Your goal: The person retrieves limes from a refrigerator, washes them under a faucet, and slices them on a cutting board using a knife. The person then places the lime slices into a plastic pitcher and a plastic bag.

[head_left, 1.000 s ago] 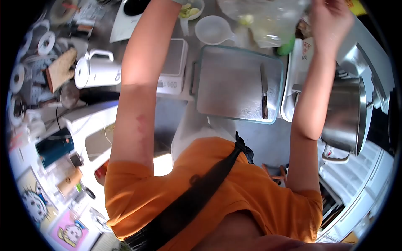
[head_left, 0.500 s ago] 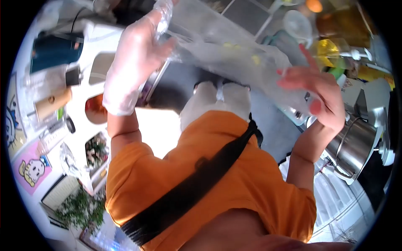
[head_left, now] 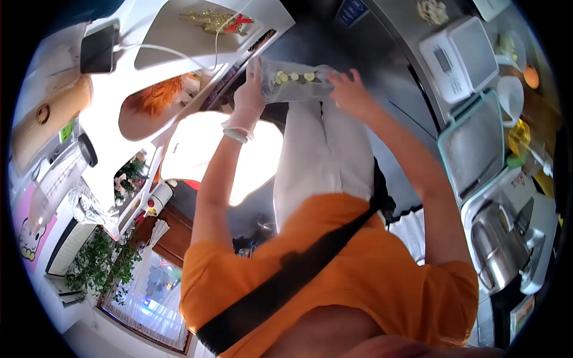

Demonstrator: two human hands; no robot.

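A clear plastic bag (head_left: pixel 295 92) with several pale green slices (head_left: pixel 309 77) inside is stretched between my two hands, in front of my legs. My left hand (head_left: pixel 249 100), in a thin see-through glove, grips the bag's left end. At the opposite end, my bare right hand (head_left: pixel 353 96) pinches the bag's edge with thumb and fingers, some of the other fingers raised. The slices look round, perhaps cucumber or zucchini, and lie in a loose row along the bag.
To the right, a counter holds a white kitchen scale (head_left: pixel 458 58), a teal-rimmed board (head_left: pixel 474 143), a white bowl (head_left: pixel 509 98), an egg (head_left: pixel 531 76) and a steel pot (head_left: pixel 498 244). On the left, white shelving (head_left: pixel 107 134) carries a phone (head_left: pixel 99 48) on a cable.
Both hands have lowered and moved farther from the camera with the bag between them. The slices now show clearly. The view has shifted, bringing the scale into sight.
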